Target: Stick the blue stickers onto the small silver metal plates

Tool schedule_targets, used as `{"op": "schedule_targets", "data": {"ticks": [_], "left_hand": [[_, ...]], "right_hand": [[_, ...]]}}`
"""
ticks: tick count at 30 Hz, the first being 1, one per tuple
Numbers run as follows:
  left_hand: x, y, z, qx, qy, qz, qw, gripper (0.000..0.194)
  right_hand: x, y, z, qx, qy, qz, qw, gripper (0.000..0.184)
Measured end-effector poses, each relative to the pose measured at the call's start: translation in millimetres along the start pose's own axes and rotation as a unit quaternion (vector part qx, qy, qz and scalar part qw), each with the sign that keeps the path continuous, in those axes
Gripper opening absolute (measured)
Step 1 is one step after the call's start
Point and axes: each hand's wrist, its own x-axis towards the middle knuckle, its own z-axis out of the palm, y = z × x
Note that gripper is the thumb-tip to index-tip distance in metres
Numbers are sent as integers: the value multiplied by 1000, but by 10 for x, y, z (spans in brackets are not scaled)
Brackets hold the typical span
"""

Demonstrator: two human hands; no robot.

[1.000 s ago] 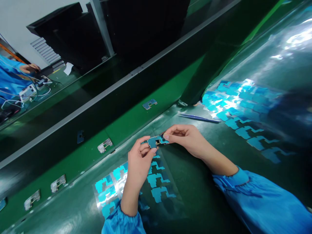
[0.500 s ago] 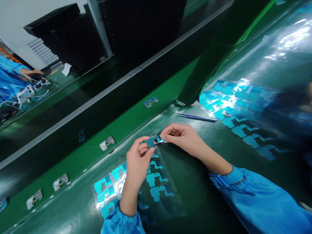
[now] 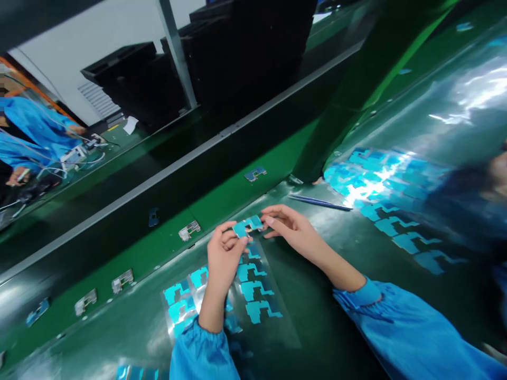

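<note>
Behind a dark green partition (image 3: 166, 190) edged with a metal rail (image 3: 227, 131), black cabinets (image 3: 253, 58) stand before a white wall (image 3: 63, 53) with a louvred vent (image 3: 99, 100). Bright light glares off the glossy green tabletop (image 3: 312, 316).

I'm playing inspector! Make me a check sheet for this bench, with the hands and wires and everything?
Surface: green bench, shiny with glare.
Job's things: circuit board held up; blue film pieces below.
Clutter: tweezers lying loose.
Grip: left hand pinches the board; right hand at its other end, touch unclear.
Cables: thin white cables, far side.
Surroundings: person in blue, upper left; dark stacks behind.
</note>
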Motion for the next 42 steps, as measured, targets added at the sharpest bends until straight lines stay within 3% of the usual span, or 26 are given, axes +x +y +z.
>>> {"op": "schedule_targets", "data": {"ticks": [3, 5, 8, 10, 12, 14, 17, 19, 21, 23, 25, 33, 36, 38, 42], "left_hand": [[123, 75, -370, 20, 135, 94, 986, 64], [163, 134, -684, 101, 232, 112, 961, 71], [139, 178, -1044, 269, 368, 117, 882, 56], [106, 173, -1146, 336, 403, 132, 841, 41], [91, 156, -1150, 355, 390, 133, 839, 30], [93, 138, -1087, 342, 353, 126, 862, 24], [93, 120, -902, 302, 229, 149, 913, 22], [71, 111, -739, 299, 117, 179, 930, 20], [34, 105, -575, 323, 16, 205, 924, 25], [-4, 99, -440, 356, -51, 215, 908, 35], [-30, 94, -353, 383, -78, 209, 896, 36], [-16, 52, -318, 405, -77, 200, 889, 11], [0, 33, -354, 411, -77, 225, 880, 18], [28, 28, -427, 428, -35, 238, 871, 27], [138, 39, -673, 519, 147, 199, 818, 27]], "right_hand": [[5, 62, 11, 5, 17, -15, 1000, 47], [7, 124, 17, -13, 14, -23, 1000, 48], [-7, 194, 15, -85, -4, -41, 995, 44], [-27, 213, 11, -176, -18, -83, 981, 39], [-44, 227, 11, -287, -34, -164, 943, 36], [-51, 257, 20, -387, -48, -249, 887, 38], [-45, 323, 46, -472, -60, -306, 825, 40], [-38, 351, 65, -479, -66, -311, 818, 36], [-36, 347, 82, -455, -67, -318, 829, 31], [-40, 318, 97, -417, -71, -320, 847, 25], [-52, 280, 112, -383, -77, -312, 866, 21], [-149, 155, 163, -274, -55, -256, 925, 20], [-172, 86, 158, -225, -11, -261, 939, 18], [-165, 55, 135, -168, 40, -234, 957, 18], [-102, 92, 69, -52, 107, -119, 986, 30]]}}
